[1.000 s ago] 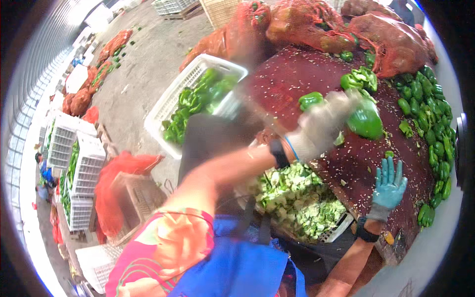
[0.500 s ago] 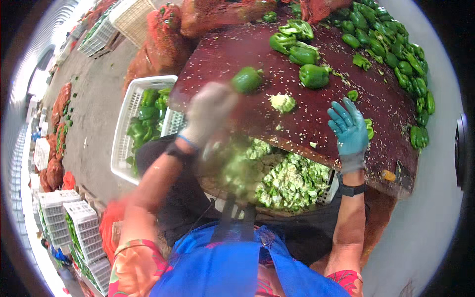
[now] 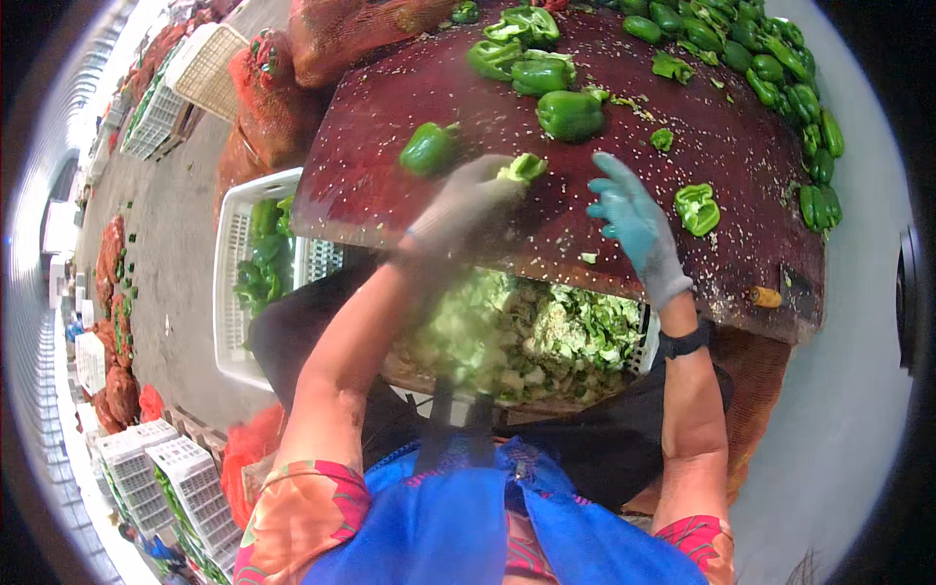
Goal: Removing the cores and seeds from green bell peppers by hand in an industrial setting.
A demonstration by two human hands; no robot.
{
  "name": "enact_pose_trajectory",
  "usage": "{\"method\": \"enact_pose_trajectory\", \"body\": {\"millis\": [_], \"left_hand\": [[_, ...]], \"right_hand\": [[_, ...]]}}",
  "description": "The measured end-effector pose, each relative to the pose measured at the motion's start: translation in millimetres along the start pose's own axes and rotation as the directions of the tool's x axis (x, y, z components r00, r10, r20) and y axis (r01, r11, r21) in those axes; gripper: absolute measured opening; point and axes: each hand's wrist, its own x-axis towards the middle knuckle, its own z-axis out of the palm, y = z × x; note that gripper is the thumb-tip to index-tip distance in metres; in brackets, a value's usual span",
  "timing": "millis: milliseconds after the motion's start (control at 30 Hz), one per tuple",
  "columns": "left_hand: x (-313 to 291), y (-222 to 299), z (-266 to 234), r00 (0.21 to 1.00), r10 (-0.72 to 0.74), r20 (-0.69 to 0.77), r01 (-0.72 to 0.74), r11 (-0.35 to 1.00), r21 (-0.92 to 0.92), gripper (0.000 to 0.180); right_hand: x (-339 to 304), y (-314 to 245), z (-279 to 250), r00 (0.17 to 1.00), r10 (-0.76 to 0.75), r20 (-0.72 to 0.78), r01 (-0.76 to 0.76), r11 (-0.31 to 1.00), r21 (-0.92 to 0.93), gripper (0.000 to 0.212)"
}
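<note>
My left hand point(image 3: 471, 202), in a pale, blurred glove, reaches over the dark red tabletop point(image 3: 370, 107). Its fingertips close on a pale green pepper core point(image 3: 525, 169). My right hand point(image 3: 632, 224), gloved with a teal palm, hovers to the right with fingers apart and nothing in it. Beyond my left hand lies a whole green pepper point(image 3: 429, 148). Another whole pepper point(image 3: 570, 116) sits farther back beside cut peppers point(image 3: 515, 57). An opened pepper half point(image 3: 697, 210) rests right of my right hand.
Pale pepper scraps point(image 3: 585, 336) fill a container below the table edge. A white crate point(image 3: 229, 322) of peppers stands at left. Whole peppers point(image 3: 770, 68) are heaped at the far right. A knife with an orange handle point(image 3: 765, 297) lies near the right corner. Red mesh sacks point(image 3: 351, 34) stand behind.
My left hand has moved right, from beside the whole pepper to the core, which it now grips. My right hand has shifted left, uncovering the pepper half. The view has shifted slightly.
</note>
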Motion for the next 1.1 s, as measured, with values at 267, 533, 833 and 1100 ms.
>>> {"method": "enact_pose_trajectory", "body": {"millis": [267, 533, 833, 1100], "left_hand": [[-51.3, 37.9, 2.5, 0.899, -0.067, 0.434, 0.265, 0.871, -0.414, 0.067], [-58.9, 28.7, 7.7, 0.887, 0.066, 0.457, 0.281, 0.708, -0.648, 0.057], [-65.9, 6.9, 15.1, 0.848, 0.222, 0.482, 0.274, 0.595, -0.756, 0.061], [-82.8, 38.5, -4.9, 0.715, -0.051, 0.697, -0.173, 0.953, 0.247, 0.060]], "right_hand": [[-2.5, -5.4, 18.0, 0.930, -0.125, 0.345, 0.067, 0.982, 0.175, 0.054], [-10.4, -21.3, 13.6, 0.891, -0.161, 0.424, -0.043, 0.901, 0.432, 0.046], [-9.2, -16.2, 26.3, 0.963, 0.052, 0.264, -0.189, 0.830, 0.525, 0.036], [-2.4, 2.0, -0.2, 0.934, 0.004, 0.357, -0.314, 0.487, 0.815, 0.047]]}}
